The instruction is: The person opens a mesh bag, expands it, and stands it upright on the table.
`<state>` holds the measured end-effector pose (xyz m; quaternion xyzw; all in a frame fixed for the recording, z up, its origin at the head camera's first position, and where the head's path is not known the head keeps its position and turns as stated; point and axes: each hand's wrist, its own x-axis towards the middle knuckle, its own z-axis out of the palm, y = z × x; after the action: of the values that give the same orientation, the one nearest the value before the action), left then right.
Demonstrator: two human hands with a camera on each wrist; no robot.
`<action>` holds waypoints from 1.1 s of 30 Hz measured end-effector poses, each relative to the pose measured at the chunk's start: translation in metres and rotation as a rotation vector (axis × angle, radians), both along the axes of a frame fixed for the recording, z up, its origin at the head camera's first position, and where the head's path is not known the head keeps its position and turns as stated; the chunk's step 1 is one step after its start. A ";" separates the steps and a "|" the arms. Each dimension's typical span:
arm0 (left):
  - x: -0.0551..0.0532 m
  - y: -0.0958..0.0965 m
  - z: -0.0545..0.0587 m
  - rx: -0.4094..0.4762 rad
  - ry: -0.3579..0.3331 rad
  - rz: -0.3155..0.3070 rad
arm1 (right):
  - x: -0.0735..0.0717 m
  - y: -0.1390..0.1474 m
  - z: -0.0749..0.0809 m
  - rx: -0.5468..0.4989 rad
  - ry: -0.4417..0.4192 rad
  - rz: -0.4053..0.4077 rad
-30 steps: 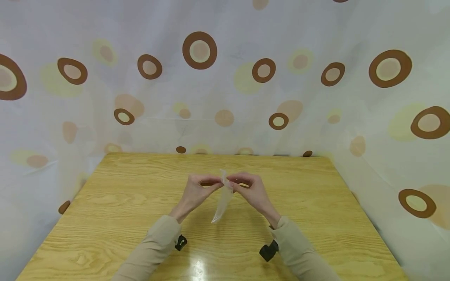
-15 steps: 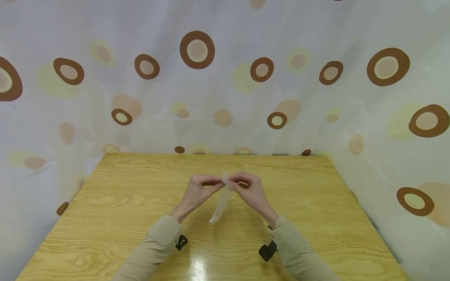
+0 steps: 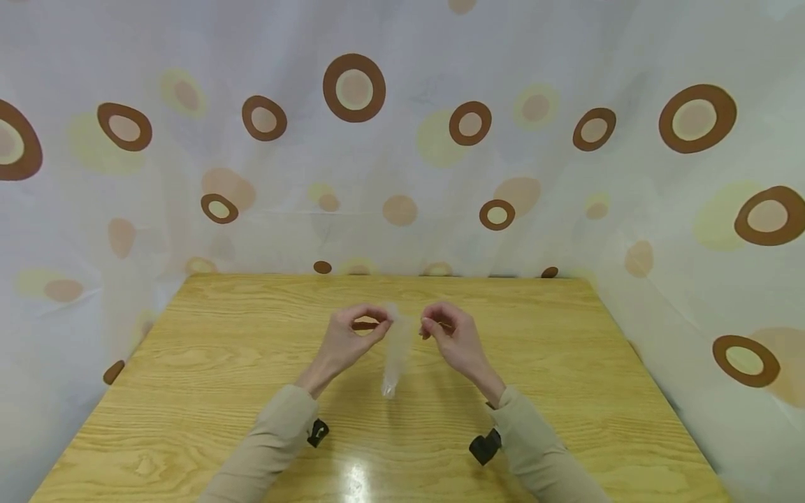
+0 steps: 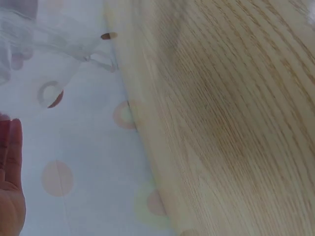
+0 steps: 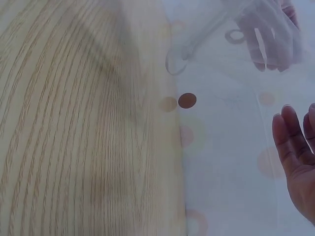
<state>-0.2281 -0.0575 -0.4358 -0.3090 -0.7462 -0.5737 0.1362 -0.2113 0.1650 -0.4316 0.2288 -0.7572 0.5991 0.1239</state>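
A clear, thin plastic bag [image 3: 395,356] hangs upright above the table, its lower end crinkled and shiny. My left hand [image 3: 346,342] pinches its upper left edge between thumb and fingertips. My right hand [image 3: 458,342] is a short way right of the bag, fingers loosely bent with the thumb near the index finger; a narrow gap separates them from the film. In the left wrist view the see-through film [image 4: 54,39] spreads at top left, above the left fingers. The right wrist view shows the left hand blurred behind the bag's film [image 5: 211,32].
Under both hands is a wooden table [image 3: 251,391] with a glossy light reflection near the front. A pale curtain [image 3: 402,168] with brown ring patterns surrounds its back and sides. A black strap piece [image 3: 484,447] shows at each wrist.
The hands, earlier meeting at the top of the bag, have drawn apart. The right fingers have come away to the right, while the left hand shifts slightly left with the bag, which hangs straighter.
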 end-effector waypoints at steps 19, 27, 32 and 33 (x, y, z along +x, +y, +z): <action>-0.002 0.003 0.002 -0.044 0.155 -0.079 | 0.004 -0.013 0.005 -0.019 -0.026 0.106; -0.001 0.005 0.002 -0.031 0.174 -0.130 | 0.004 -0.017 0.000 -0.040 0.073 0.129; -0.001 0.005 0.003 -0.029 0.165 -0.128 | 0.001 -0.017 -0.003 -0.037 0.185 0.117; -0.001 0.005 0.003 -0.030 0.162 -0.123 | 0.001 -0.017 -0.003 -0.038 0.194 0.111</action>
<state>-0.2287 -0.0525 -0.4325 -0.4015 -0.7208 -0.5429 0.1562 -0.2104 0.1479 -0.4346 0.3251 -0.7164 0.5941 0.1676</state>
